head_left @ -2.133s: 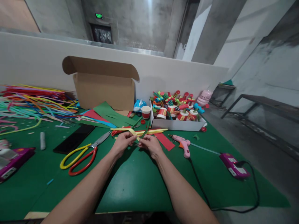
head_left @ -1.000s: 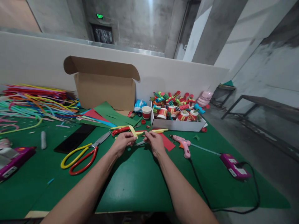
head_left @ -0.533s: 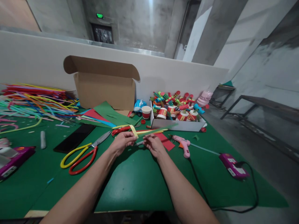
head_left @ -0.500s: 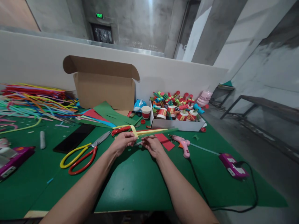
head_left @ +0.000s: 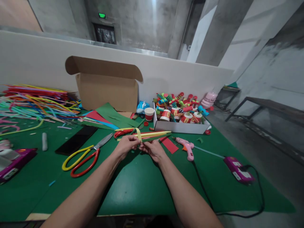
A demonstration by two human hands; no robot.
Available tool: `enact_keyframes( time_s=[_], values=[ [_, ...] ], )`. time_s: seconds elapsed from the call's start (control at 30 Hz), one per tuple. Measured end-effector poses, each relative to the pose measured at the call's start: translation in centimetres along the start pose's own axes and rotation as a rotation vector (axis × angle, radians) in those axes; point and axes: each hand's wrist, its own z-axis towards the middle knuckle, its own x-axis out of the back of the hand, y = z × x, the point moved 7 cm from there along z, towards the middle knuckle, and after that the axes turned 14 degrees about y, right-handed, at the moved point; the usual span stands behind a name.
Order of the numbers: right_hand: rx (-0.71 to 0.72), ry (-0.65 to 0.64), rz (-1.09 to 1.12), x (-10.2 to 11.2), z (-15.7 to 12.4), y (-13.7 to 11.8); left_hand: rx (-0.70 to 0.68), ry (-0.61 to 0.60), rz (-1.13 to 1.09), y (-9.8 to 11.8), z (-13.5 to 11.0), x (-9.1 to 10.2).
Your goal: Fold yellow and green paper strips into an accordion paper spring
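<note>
My left hand (head_left: 125,146) and my right hand (head_left: 152,148) meet over the green table cover (head_left: 133,186), fingertips pinched together. Between them they hold a yellow paper strip (head_left: 138,134) crossed with a green paper strip (head_left: 155,137). The yellow strip bends up over my left fingers; the green one runs off to the right, low over the cover. Just behind my hands lie more yellow strips (head_left: 154,133) and a red paper piece (head_left: 169,144).
Yellow-and-red scissors (head_left: 80,157) and a black phone (head_left: 76,140) lie left of my hands. A pink glue gun (head_left: 187,148) with its cord lies right. Behind stand an open cardboard box (head_left: 106,84), a white tray (head_left: 180,127) of craft figures, a paper cup (head_left: 149,114), and piled pipe cleaners (head_left: 30,101).
My right hand has drawn in toward my left, so the fingertips now touch. The green strip swung up to the right, then back down between my fingers.
</note>
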Motion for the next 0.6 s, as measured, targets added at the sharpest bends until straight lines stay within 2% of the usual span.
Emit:
enact_keyframes(
  time_s=[0.27, 0.6],
  values=[
    [0.099, 0.029, 0.010, -0.1, 0.0, -0.5, -0.050, 0.021, 0.052, 0.0, 0.2, 0.1],
    [0.161, 0.104, -0.024, 0.2, -0.4, -1.1, -0.129, -0.011, 0.088, -0.2, 0.6, 0.2]
  ],
)
